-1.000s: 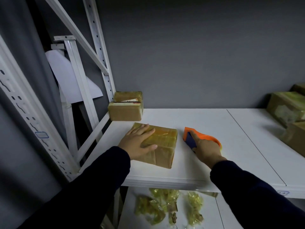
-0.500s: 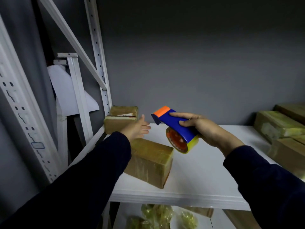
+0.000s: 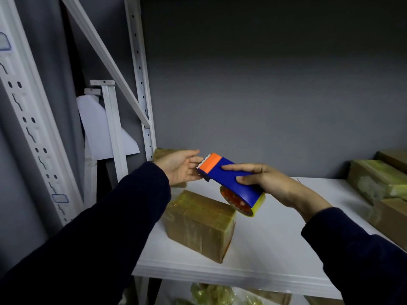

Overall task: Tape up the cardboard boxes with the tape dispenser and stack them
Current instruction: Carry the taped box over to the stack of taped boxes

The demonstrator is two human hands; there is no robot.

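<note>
White shelf board [image 3: 275, 249] carries the taped cardboard box [image 3: 198, 223]. Rack upright [image 3: 141, 84] rises behind-left of that box. More wrapped boxes [image 3: 378, 183] are piled well to its right. Blue-and-orange tape dispenser [image 3: 231, 181] is in the air just above the box, right hand [image 3: 268, 183] wrapped round its blue body. Left hand [image 3: 178, 168] is flat, fingers straight, tips at the toothed end, blocking most of a small box [image 3: 161, 151] behind. Crumpled tape [image 3: 211, 293] lies below.

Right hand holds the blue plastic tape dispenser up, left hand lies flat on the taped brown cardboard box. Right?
No. The head view shows the left hand off the taped brown cardboard box, raised, open, at the toothed orange end of the blue plastic tape dispenser that the right hand holds up.
</note>
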